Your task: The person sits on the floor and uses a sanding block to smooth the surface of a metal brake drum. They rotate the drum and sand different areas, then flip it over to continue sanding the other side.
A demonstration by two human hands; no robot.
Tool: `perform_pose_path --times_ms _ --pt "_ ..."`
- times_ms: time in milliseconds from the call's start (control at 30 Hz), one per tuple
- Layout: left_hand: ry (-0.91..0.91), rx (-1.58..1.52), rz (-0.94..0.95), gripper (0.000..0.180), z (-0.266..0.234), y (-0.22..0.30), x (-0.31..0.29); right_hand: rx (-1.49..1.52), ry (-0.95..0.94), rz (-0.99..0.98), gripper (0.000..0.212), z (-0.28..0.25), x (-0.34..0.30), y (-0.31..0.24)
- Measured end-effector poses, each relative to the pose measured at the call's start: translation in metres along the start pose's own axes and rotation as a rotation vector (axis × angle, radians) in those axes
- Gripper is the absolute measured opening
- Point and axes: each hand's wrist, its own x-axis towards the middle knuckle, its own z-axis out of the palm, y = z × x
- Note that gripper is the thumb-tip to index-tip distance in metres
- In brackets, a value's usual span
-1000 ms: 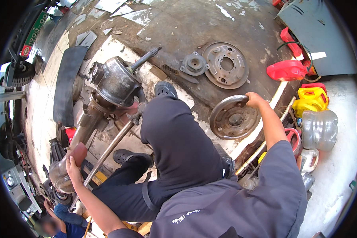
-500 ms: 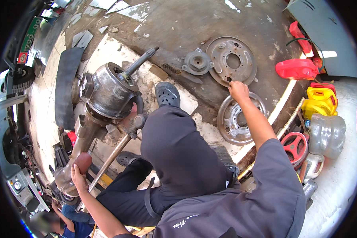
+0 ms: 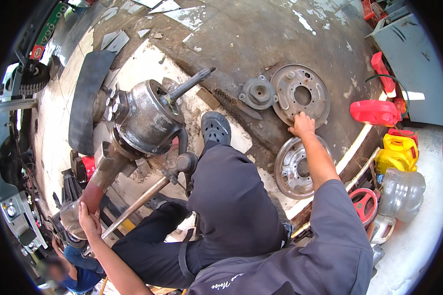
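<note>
My right hand (image 3: 303,126) reaches forward to a large round brake backing plate (image 3: 293,78) on the floor, its fingers closed over the near rim. A smaller three-lugged metal hub (image 3: 259,92) lies against that plate's left side. Just nearer is a second round plate (image 3: 286,169), partly hidden by my right forearm. On the left, my left hand (image 3: 89,222) holds a reddish-brown sheet, like sandpaper (image 3: 91,196), against the tube of an axle housing (image 3: 110,164). The axle's rounded casing (image 3: 145,118) has a splined shaft (image 3: 189,83) sticking out.
A steel rod (image 3: 138,202) runs beside my left leg. Red jugs (image 3: 375,112), a yellow jug (image 3: 397,151), a clear plastic container (image 3: 403,194) and a red wheel (image 3: 364,206) line the right side. A black rubber sheet (image 3: 87,103) lies at left. Another person (image 3: 76,270) is at lower left.
The view has shifted, so the scene sits lower and further right. My left hand and the reddish-brown sheet have moved down along the axle tube. My right hand stays at the backing plate's rim.
</note>
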Motion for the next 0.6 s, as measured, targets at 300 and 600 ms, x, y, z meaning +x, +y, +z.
perform_pose_path --times_ms 300,600 --pt "-0.018 -0.096 0.086 0.036 -0.010 -0.003 -0.002 -0.026 0.318 -0.106 0.046 -0.091 -0.041 0.072" --pt "-0.195 -0.399 0.200 0.037 -0.011 0.005 -0.009 0.072 0.290 -0.215 0.040 -0.274 -0.080 0.090"
